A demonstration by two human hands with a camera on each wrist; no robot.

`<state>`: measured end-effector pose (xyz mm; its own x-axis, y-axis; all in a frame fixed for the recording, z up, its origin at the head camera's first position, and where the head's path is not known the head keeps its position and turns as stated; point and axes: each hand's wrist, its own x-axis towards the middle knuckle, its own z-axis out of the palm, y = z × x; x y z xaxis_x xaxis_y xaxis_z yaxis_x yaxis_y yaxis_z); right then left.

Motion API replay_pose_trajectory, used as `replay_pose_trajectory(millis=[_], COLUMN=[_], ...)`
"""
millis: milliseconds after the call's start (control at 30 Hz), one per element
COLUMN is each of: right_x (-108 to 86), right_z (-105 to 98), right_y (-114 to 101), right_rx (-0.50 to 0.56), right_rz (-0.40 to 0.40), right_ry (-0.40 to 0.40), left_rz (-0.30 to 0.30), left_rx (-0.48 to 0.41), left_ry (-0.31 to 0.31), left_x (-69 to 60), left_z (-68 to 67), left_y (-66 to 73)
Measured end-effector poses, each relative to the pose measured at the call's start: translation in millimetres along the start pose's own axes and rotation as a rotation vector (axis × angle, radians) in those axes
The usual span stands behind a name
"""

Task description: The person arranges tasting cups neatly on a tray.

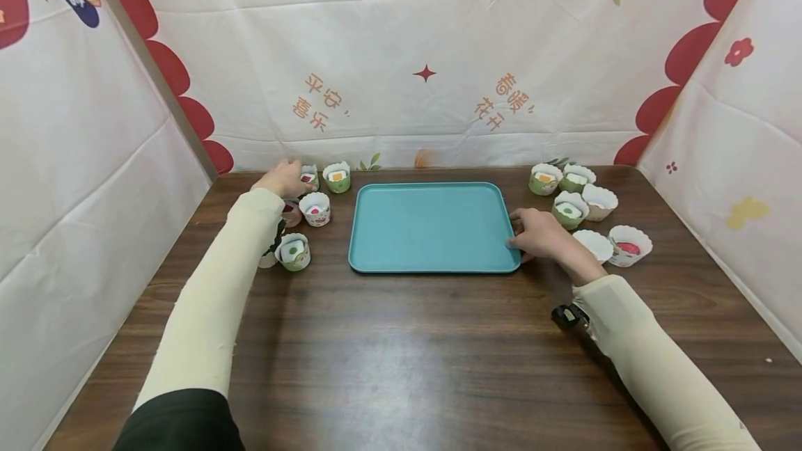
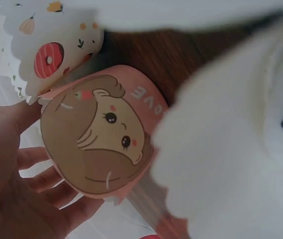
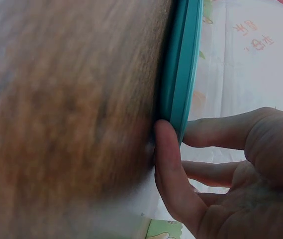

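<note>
In the head view my left hand point(image 1: 285, 179) reaches over a group of paper cupcake cups at the left. Its fingers lie beside a green cupcake cup point(image 1: 309, 176); whether they touch it is unclear. In the left wrist view, a pink cupcake cup point(image 2: 101, 134) with a cartoon face hides the fingertips of the left hand point(image 2: 27, 169). My right hand point(image 1: 541, 235) is at the right edge of the teal tray point(image 1: 432, 228), which lies flat on the table. Thumb and forefinger of the right hand point(image 3: 206, 169) pinch the tray rim point(image 3: 183, 74) in the right wrist view.
Several more cupcake cups stand at the right, including a green one point(image 1: 569, 210) and a white one point(image 1: 629, 246) with something red inside. A cup with orange and white filling point(image 1: 337, 177) stands left of the tray. White printed cloth point(image 1: 401, 40) walls the wooden table point(image 1: 388, 360).
</note>
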<state>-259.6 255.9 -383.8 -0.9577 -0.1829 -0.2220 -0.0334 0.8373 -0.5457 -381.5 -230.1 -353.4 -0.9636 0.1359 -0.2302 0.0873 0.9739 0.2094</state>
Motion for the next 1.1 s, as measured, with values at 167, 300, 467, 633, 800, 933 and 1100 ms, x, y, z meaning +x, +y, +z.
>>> replay_pose_trajectory(millis=[167,300,467,633,800,933,1100], right_x=[1.1,1.0,0.3,0.8,1.4,1.4,0.7], right_z=[1.4,0.9,0.0,0.2,0.7,1.0,0.2], right_y=[1.6,2.9,3.6,4.0,5.1,6.7,7.1], right_rx=[0.007,0.032,0.066,0.073,0.081,0.082,0.079], right_rz=[0.003,0.004,0.004,0.002,0.006,0.005,0.004], right_ry=[-0.011,-0.021,-0.036,-0.040,-0.043,-0.049,-0.054], left_rz=[-0.018,-0.015,-0.001,0.007,0.006,0.007,0.023], left_rx=[0.004,0.004,-0.003,-0.003,0.003,-0.006,-0.039], left_ry=[-0.006,-0.003,-0.007,0.000,0.013,0.039,0.103], left_x=[2.7,5.5,7.4,6.7,5.8,5.7,4.6], left_z=[0.6,0.2,0.2,0.3,-0.5,-2.6,-6.8], left_y=[0.6,-0.2,-1.3,-0.2,1.9,3.1,1.6])
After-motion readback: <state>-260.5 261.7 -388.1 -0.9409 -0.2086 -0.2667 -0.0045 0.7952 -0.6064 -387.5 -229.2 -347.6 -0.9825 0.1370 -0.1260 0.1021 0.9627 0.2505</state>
